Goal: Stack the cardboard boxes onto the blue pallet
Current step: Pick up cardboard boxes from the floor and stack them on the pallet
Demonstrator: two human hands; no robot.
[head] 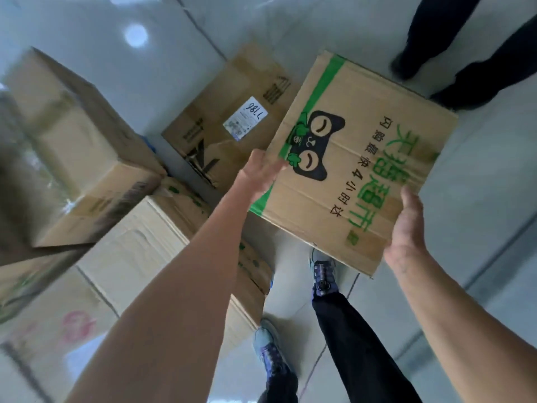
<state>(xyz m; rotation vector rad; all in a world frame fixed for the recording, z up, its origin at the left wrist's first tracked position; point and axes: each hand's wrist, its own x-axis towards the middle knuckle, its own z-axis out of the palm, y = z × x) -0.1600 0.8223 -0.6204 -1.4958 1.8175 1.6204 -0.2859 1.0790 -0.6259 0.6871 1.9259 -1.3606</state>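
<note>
In the head view, a green-printed cardboard box (357,170) is held above the tiled floor (479,175), right of the stacked boxes (87,158), its left edge pressed by the straight-fingered left hand (261,173) and its near right edge clasped by the right hand (406,228), thumb on top.

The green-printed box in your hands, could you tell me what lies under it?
Below the green-printed box, pale floor and a shoe show; whatever lies directly beneath is covered.
</note>
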